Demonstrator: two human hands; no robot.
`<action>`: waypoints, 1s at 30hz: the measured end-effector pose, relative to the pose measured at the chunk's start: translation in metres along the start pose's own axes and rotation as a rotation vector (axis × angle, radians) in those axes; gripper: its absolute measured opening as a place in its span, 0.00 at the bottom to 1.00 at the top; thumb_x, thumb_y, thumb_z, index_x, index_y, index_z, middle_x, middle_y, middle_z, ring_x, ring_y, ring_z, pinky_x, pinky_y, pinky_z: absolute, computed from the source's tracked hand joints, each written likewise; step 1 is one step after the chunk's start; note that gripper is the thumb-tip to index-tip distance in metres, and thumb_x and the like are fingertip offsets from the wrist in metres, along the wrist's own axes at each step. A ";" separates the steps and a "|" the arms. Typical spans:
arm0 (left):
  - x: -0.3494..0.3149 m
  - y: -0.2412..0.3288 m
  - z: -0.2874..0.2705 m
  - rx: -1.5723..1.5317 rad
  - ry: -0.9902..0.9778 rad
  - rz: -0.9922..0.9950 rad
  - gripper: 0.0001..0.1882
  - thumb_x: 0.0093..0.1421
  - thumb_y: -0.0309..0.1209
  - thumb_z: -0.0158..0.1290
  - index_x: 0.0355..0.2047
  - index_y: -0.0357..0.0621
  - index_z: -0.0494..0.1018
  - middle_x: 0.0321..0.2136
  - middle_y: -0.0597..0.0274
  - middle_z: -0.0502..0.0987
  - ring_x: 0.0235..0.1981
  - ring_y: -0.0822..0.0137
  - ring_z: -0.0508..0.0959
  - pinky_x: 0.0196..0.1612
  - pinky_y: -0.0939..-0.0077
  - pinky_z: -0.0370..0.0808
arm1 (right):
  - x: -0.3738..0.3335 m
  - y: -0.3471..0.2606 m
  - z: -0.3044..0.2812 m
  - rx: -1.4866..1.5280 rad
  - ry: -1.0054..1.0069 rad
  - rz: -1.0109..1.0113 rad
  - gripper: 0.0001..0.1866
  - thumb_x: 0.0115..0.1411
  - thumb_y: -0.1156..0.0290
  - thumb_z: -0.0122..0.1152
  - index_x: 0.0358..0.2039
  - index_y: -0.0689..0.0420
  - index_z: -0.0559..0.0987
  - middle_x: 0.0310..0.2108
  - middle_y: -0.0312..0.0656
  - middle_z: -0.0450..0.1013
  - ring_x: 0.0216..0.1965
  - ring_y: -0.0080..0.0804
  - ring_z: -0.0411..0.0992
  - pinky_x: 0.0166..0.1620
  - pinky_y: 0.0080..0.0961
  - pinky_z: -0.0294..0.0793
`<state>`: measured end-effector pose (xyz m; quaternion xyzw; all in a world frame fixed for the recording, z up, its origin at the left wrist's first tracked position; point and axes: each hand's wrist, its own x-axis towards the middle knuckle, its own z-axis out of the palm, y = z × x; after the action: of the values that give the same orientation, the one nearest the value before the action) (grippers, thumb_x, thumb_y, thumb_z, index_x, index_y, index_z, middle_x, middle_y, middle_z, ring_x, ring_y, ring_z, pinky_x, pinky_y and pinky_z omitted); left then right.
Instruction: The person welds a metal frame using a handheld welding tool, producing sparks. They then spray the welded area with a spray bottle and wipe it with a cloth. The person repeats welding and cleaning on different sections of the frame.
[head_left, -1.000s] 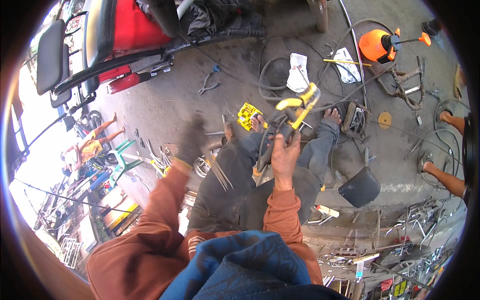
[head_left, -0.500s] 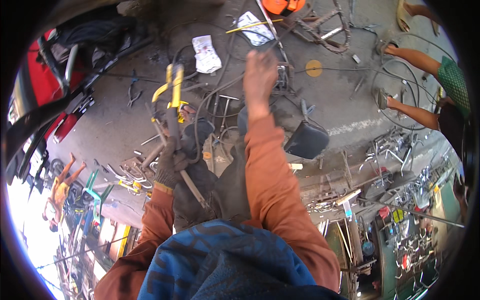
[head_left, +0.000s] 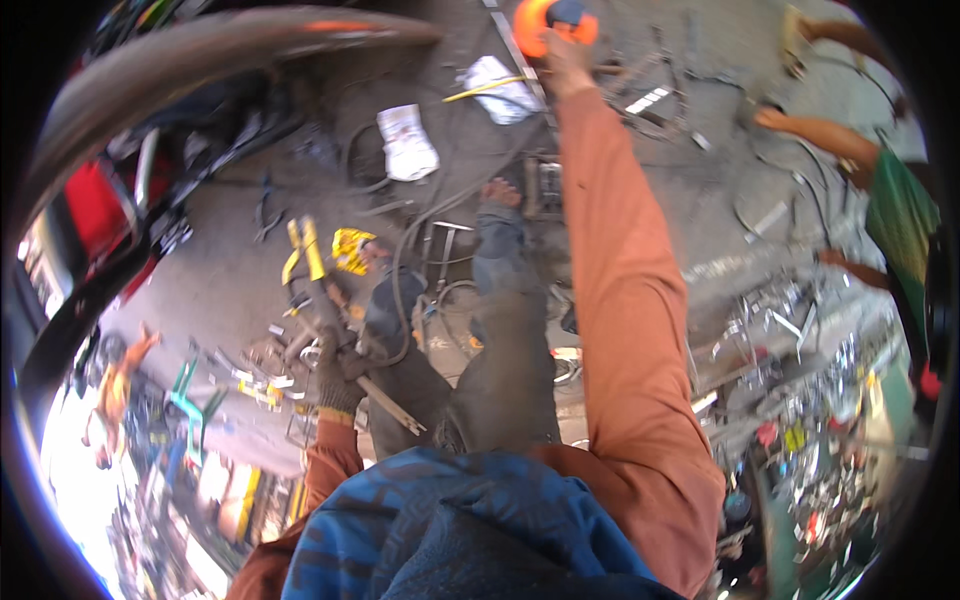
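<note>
My left hand point(head_left: 338, 375), in a dark knitted glove, is closed around a dark-handled tool with a yellow forked head point(head_left: 306, 250), which looks like a welding electrode holder. A thin bar with a split end point(head_left: 392, 402) sticks out of the same fist toward me. My right hand point(head_left: 568, 62), bare and at full reach, is at the near edge of an orange rounded thing with a dark middle point(head_left: 530, 28), like a hard hat. Its fingers look curled onto that edge, though blur softens them. A cable point(head_left: 408, 300) loops beside my left hand.
Two white papers point(head_left: 408, 145) and a thin yellow stick point(head_left: 480, 90) lie on the floor. Pliers point(head_left: 265, 205) lie at left. A thick dark curved shape point(head_left: 200, 50) crosses the upper left, close and blurred. Another person's legs point(head_left: 825, 135) are at right. Metal scraps point(head_left: 770, 310) litter the ground.
My right hand has reached farther forward to the orange thing. My left hand still holds the yellow-headed tool, now a little lower in view. A dark curved shape has come in at upper left.
</note>
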<state>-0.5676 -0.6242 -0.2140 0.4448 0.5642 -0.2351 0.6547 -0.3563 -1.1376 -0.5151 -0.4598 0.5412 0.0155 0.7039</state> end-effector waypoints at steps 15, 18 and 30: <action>-0.044 0.017 0.009 -0.118 0.120 -0.124 0.14 0.67 0.44 0.58 0.42 0.48 0.75 0.28 0.66 0.76 0.11 0.80 0.59 0.11 0.86 0.57 | -0.300 -0.062 -0.006 -0.854 -0.587 -0.394 0.29 0.63 0.48 0.58 0.43 0.66 0.82 0.30 0.51 0.80 0.34 0.41 0.79 0.39 0.34 0.74; -0.039 0.020 0.001 -0.050 0.117 -0.085 0.14 0.67 0.44 0.58 0.43 0.49 0.75 0.28 0.65 0.76 0.11 0.81 0.58 0.11 0.87 0.55 | -0.337 -0.052 0.011 -0.535 -0.628 -0.374 0.25 0.66 0.54 0.52 0.43 0.66 0.81 0.24 0.48 0.75 0.28 0.38 0.74 0.35 0.35 0.71; -0.050 0.031 -0.025 -0.012 0.141 -0.086 0.15 0.70 0.46 0.54 0.43 0.48 0.73 0.29 0.63 0.76 0.11 0.81 0.57 0.11 0.85 0.55 | -0.453 -0.033 0.076 -0.477 -0.691 -0.566 0.14 0.63 0.65 0.53 0.28 0.65 0.70 0.25 0.58 0.70 0.29 0.60 0.71 0.36 0.51 0.68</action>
<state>-0.5677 -0.5975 -0.1562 0.4315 0.6290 -0.2279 0.6052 -0.4697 -0.8904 -0.1432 -0.7044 0.1123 0.0984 0.6939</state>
